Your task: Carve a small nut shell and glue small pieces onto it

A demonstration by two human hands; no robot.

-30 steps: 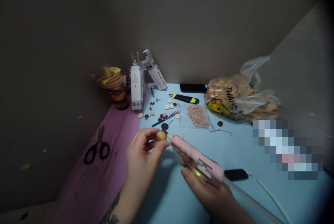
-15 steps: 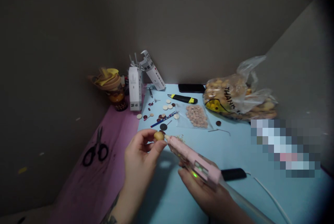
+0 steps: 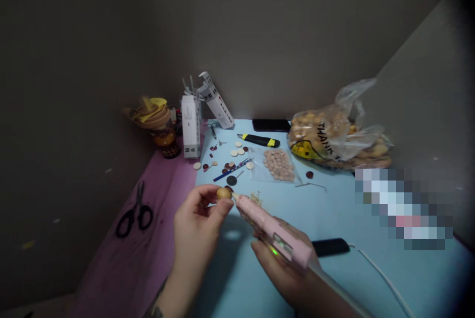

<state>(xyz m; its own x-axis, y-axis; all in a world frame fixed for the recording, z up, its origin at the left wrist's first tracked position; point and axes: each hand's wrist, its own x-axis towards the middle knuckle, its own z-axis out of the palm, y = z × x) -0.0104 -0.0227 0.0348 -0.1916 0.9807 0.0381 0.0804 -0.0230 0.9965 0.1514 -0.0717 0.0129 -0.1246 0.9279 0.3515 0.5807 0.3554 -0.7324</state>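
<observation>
My left hand point(image 3: 198, 226) pinches a small round tan bead point(image 3: 223, 193) between thumb and fingertips above the blue mat point(image 3: 334, 209). In my right hand point(image 3: 287, 268) I grip a pink glue gun point(image 3: 272, 231) with a green light lit on its side. Its nozzle tip touches the right side of the bead. A glue stick and a white cord trail back from the gun to the lower right.
Black scissors point(image 3: 134, 213) lie on the pink mat point(image 3: 148, 219) at left. Beyond the hands lie loose discs, a blue pencil point(image 3: 230, 170), a small bag of tan discs point(image 3: 279, 164), a yellow-black knife point(image 3: 260, 140), a phone point(image 3: 270, 124), white boxes point(image 3: 191, 125), a jar point(image 3: 159, 125) and a plastic bag of beads point(image 3: 334, 140).
Both hands with the bead and the glue gun have shifted slightly left and down in the picture. The nozzle stays against the bead.
</observation>
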